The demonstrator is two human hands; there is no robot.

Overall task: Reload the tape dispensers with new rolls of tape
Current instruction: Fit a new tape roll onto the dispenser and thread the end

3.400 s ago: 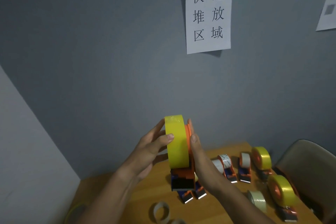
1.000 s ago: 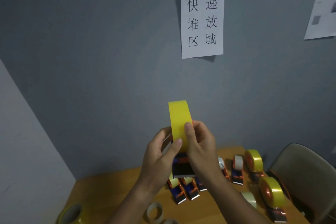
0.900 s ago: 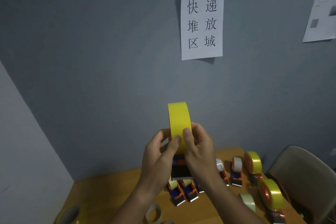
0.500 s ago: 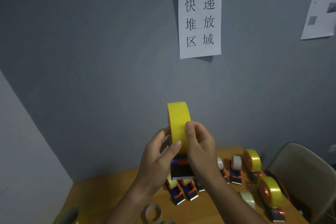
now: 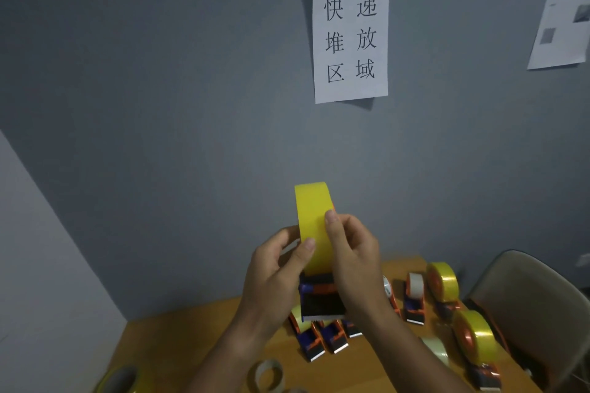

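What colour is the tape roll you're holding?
Yellow: the tape roll shows best in the head view.

Two bare forearms, no sleeves visible

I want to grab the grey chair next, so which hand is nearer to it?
Right. The right hand on the yellow tape roll is toward the grey chair; the left hand is beyond the roll.

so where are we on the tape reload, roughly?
Done, it seems: two dispensers at the right carry full yellow rolls. In hand: both hands, left and right, hold a dispenser with a yellow roll, both thumbs on the tape. Left: several dispensers on the table look nearly spent.
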